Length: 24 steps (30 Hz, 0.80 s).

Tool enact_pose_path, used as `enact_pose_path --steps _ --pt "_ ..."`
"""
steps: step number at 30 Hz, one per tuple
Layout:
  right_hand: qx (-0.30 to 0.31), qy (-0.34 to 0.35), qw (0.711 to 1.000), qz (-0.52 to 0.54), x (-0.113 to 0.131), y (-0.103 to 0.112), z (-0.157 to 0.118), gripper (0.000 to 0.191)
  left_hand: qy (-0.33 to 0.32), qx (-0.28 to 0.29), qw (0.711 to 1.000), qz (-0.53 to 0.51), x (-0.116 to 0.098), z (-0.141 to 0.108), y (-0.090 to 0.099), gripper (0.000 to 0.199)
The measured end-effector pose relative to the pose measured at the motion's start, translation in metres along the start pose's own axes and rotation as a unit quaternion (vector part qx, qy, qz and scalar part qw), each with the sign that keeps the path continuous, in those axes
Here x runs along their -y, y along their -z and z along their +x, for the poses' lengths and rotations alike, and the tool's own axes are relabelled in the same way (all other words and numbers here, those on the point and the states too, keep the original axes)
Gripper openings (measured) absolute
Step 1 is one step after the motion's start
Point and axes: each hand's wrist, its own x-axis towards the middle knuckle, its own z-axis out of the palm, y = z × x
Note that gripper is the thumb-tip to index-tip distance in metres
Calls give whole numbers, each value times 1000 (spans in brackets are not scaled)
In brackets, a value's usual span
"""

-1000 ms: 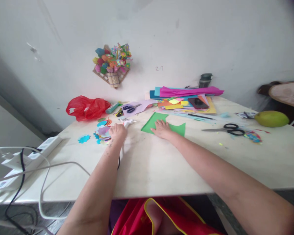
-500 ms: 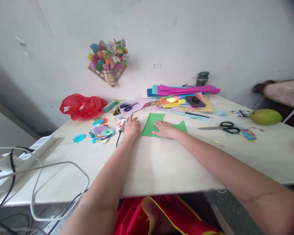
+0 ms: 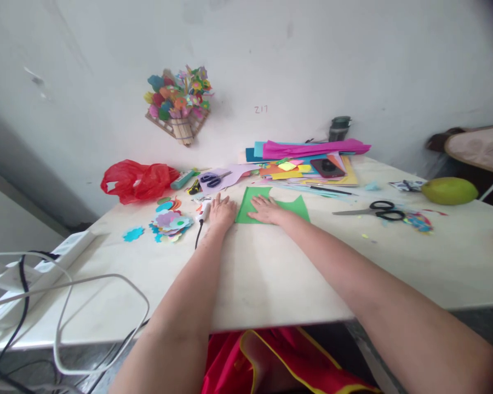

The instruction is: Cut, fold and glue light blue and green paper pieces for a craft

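A green sheet of paper [image 3: 296,207] with a notch in its far edge lies flat on the white table [image 3: 267,284]. My right hand [image 3: 267,210] rests on it, palm down with the fingers spread. Just left of the sheet, my left hand [image 3: 222,212] lies flat on the table, fingers apart and holding nothing. Beside that hand is a white glue gun [image 3: 204,210] with a black cord. Farther left sits a pile of paper flower shapes [image 3: 170,221], with a blue one [image 3: 133,233] apart from it.
Black-handled scissors [image 3: 370,211] and a green fruit [image 3: 449,191] lie at the right. Behind are coloured papers [image 3: 312,149], a phone [image 3: 327,168], dark scissors [image 3: 214,178] and a red plastic bag [image 3: 137,180]. A power strip [image 3: 66,251] and loose cables are at the left.
My right hand and the green sheet have shifted slightly left and away from me. My left hand stays in nearly the same place.
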Motion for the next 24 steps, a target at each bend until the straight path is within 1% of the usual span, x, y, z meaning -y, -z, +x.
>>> enact_pose_path --steps 6,15,24 --pt "-18 4 1000 -11 -2 -5 2 70 -24 -24 999 21 1 -1 -2 45" --pt "-18 2 1000 -15 1 -4 -1 72 -40 -18 998 37 -1 -2 -2 46" --pt "-28 8 1000 -8 0 -7 1 71 -66 -50 996 46 -4 -3 -1 45"
